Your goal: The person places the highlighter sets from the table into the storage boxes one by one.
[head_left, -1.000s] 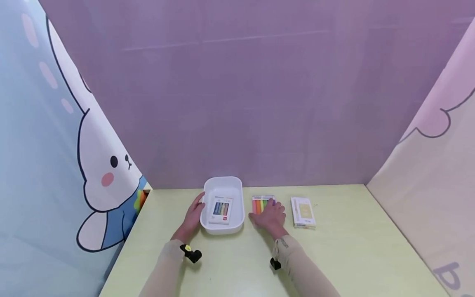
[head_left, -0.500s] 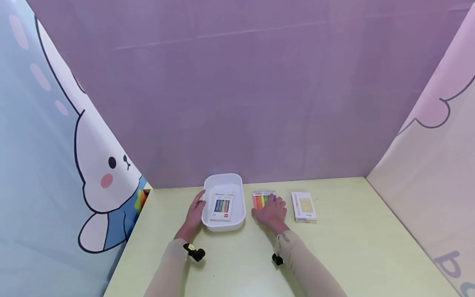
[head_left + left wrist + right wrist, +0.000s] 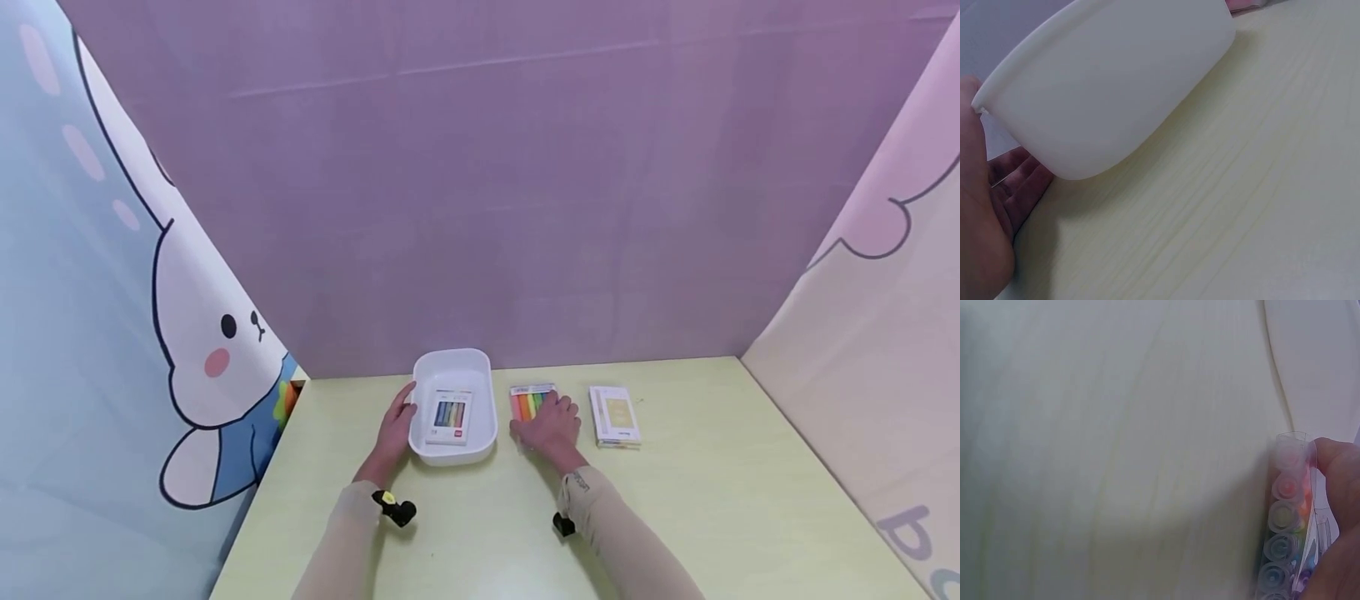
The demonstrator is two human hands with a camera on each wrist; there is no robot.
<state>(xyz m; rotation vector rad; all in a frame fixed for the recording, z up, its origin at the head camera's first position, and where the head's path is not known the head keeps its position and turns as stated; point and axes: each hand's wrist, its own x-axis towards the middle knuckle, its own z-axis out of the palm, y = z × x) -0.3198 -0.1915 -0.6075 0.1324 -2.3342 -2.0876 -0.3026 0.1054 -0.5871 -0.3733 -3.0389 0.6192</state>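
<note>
My left hand holds the left side of a white plastic tub, thumb at the rim and fingers along the outer wall. In the left wrist view the tub rises beside that hand. Inside it lies a flat white box printed with a row of coloured sticks. To the right of the tub, my right hand grips a clear pack of coloured markers by its sides. The right wrist view shows round ends along this marker pack, with the thumb against one edge; the other fingers are mostly hidden.
White boxes with a yellow label lie stacked to the right of my right hand. The pale wooden table meets a purple backdrop just behind the tub. Printed cloth panels stand at both sides.
The head view has tilted slightly, shifting the whole scene. My right thumb has drawn in a little to the marker pack's left edge. The left hand and tub stay together.
</note>
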